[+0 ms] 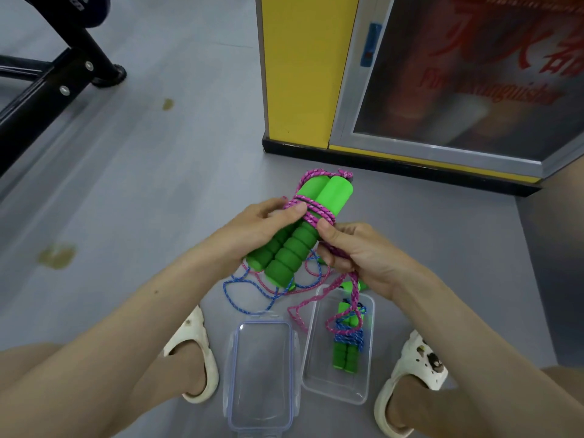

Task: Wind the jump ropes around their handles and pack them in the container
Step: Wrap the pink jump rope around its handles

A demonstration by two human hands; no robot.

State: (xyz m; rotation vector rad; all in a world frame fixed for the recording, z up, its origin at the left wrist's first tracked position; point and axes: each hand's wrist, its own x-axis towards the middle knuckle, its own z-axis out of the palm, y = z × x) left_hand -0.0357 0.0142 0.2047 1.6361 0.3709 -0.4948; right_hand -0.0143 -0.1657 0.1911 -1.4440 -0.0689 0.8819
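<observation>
My left hand [265, 226] grips two green foam handles [297, 241] held side by side above the floor, thumb pressing on the pink rope [313, 213] wound round them. My right hand [357, 251] pinches the loose pink rope beside the handles; the rest of it hangs down to the floor. A clear plastic container [319, 384] on the floor holds a second pair of green handles wrapped in blue rope [347, 336]. A loose blue rope [240, 295] lies on the floor under my hands.
The container's clear lid [262, 374] lies left of it between my feet in white sandals [196, 343]. A yellow pillar with a fire-extinguisher cabinet [442, 90] stands ahead. A black metal frame [57, 77] is at far left.
</observation>
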